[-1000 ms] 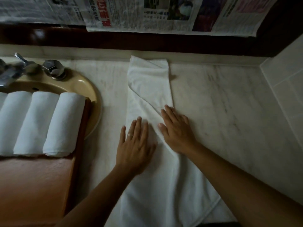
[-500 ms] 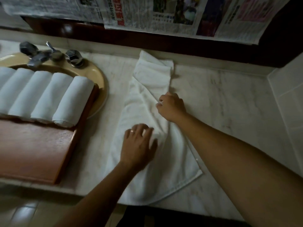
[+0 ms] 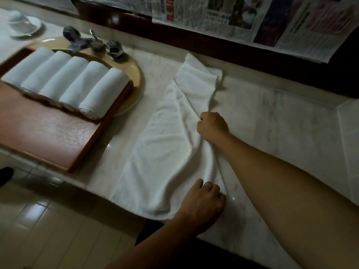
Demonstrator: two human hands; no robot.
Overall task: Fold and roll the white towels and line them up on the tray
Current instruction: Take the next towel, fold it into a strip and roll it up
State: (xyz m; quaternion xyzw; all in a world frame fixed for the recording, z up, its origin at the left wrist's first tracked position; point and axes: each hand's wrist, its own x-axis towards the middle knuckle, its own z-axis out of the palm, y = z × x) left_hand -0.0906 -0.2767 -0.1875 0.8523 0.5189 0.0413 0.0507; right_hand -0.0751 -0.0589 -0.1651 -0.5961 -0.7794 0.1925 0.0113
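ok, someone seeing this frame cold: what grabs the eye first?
The long white towel spread on the marble counter, with the right hand gripping its right edge midway and the left hand at its near end. Next, five rolled towels lined side by side on the wooden tray at left, resting over the sink.

There are five rolled towels (image 3: 77, 82) in a row on one wooden tray (image 3: 48, 136). One flat towel (image 3: 165, 152) lies under two hands, the left hand (image 3: 204, 206) and the right hand (image 3: 212, 126). There is one tap (image 3: 91, 42) and one cup (image 3: 16, 18).
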